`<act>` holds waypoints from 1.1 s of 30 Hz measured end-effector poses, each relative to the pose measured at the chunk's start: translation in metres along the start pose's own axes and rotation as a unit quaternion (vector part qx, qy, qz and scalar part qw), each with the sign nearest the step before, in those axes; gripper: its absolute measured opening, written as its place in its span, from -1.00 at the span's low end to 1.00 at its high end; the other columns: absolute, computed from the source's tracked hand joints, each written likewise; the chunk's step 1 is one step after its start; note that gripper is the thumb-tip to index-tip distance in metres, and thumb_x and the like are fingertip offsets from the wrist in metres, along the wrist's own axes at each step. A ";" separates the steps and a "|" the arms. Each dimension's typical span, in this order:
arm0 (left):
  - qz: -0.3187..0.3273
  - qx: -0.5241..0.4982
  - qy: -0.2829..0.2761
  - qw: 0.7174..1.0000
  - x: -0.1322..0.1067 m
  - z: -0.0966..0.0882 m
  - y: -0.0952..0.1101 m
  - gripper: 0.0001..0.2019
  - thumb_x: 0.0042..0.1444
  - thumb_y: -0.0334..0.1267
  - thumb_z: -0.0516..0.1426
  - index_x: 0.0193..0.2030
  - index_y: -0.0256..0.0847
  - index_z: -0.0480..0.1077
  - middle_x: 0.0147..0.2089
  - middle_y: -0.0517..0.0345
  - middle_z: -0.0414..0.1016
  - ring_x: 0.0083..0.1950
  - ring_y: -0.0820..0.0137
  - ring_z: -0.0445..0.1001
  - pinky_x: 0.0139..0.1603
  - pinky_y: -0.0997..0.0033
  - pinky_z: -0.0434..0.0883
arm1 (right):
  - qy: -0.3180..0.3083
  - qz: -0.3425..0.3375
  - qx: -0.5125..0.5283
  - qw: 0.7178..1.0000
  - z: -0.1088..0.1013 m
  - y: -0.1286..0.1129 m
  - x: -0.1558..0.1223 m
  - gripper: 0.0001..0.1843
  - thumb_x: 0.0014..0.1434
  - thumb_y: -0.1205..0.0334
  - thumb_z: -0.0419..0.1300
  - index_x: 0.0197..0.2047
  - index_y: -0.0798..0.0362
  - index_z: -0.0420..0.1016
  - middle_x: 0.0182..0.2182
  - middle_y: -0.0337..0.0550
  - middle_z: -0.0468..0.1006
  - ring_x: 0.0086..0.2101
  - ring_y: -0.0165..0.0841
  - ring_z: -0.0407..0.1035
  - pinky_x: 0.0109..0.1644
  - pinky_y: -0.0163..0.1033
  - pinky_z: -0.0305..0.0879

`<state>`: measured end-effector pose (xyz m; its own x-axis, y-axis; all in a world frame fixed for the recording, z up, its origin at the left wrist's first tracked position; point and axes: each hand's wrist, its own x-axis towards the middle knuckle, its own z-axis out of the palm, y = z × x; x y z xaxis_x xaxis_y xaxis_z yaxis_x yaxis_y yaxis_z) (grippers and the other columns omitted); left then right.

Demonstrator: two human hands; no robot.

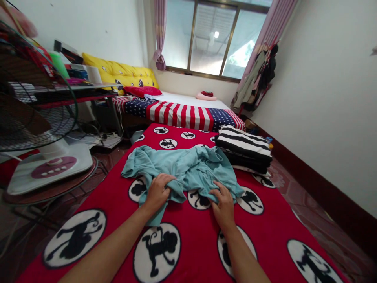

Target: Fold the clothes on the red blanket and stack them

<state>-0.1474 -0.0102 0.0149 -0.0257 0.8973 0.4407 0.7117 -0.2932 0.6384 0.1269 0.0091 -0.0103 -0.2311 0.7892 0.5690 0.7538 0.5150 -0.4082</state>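
A crumpled teal garment (188, 163) lies spread across the red blanket (194, 236), which is printed with black monkey figures in white circles. Its folds hide what kind of garment it is. My left hand (158, 192) is closed on the near left part, and a flap of cloth hangs below the wrist. At the near right edge, my right hand (222, 202) has its fingers bent over the fabric in a loose hold. Just beyond the garment's right end sits a stack of folded clothes (244, 149), topped by a black-and-white striped piece.
On the left, a fan (50, 161) stands on a round stool (85, 177), near a cluttered desk (88, 88). Behind the blanket is a bed (179, 114) with a stars-and-stripes cover and a yellow cushion (123, 74). Clothes (256, 78) hang by the right wall.
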 end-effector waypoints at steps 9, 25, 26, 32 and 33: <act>-0.030 0.038 -0.183 0.982 0.165 -0.109 0.018 -0.81 -0.15 -0.52 0.03 -0.49 -0.44 0.49 -0.49 0.14 0.53 -0.37 0.30 0.54 -0.22 0.34 0.45 | 0.007 0.027 0.161 0.987 -0.011 0.004 -0.005 -0.93 0.26 0.25 0.11 -0.27 -0.04 0.42 -0.07 -0.12 0.53 -0.04 -0.19 0.36 0.03 -0.07 0.22; 0.054 0.083 -0.137 0.986 0.087 0.006 -0.002 -0.40 -0.06 0.01 0.30 0.15 -0.13 0.42 0.25 -0.12 0.35 0.26 0.04 0.34 0.26 -0.04 0.28 | 0.012 0.011 0.081 0.997 -0.006 0.000 -0.011 -0.65 0.01 0.46 0.20 -0.14 -0.10 0.41 0.05 -0.12 0.45 0.10 -0.12 0.27 0.16 0.05 0.17; 0.057 0.110 -0.167 0.978 0.068 0.001 -0.009 -0.26 -0.14 0.06 0.34 0.23 -0.07 0.35 0.33 -0.13 0.26 0.33 -0.01 0.25 0.31 -0.12 0.20 | 0.018 0.010 0.057 0.998 -0.007 -0.001 -0.010 -0.63 0.00 0.44 0.21 -0.11 -0.11 0.42 0.08 -0.12 0.42 0.14 -0.10 0.24 0.19 0.10 0.13; 0.030 0.205 -0.163 0.965 0.003 -0.019 -0.019 -0.21 -0.06 -0.16 0.29 0.35 0.02 0.16 0.44 -0.06 0.05 0.43 0.00 0.05 0.35 -0.13 0.14 | 0.079 0.175 -0.108 0.976 -0.009 0.003 -0.010 -0.06 -0.05 0.11 0.34 0.36 0.03 0.09 0.41 0.18 -0.18 0.34 0.25 -0.24 0.28 0.35 -0.09; 0.022 0.207 -0.147 0.967 -0.001 -0.016 -0.016 -0.25 -0.03 -0.21 0.25 0.35 0.00 0.17 0.43 -0.06 0.08 0.42 0.02 0.08 0.35 -0.10 0.16 | 0.073 0.205 -0.104 0.970 -0.009 0.006 -0.009 0.03 -0.07 0.07 0.35 0.39 0.09 0.01 0.41 0.24 -0.20 0.33 0.27 -0.19 0.26 0.33 -0.03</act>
<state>-0.1705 -0.0116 0.0145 0.1679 0.9597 0.2252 0.9294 -0.2302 0.2884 0.1393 0.0019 -0.0118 0.1928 0.8500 0.4903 0.8757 0.0764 -0.4768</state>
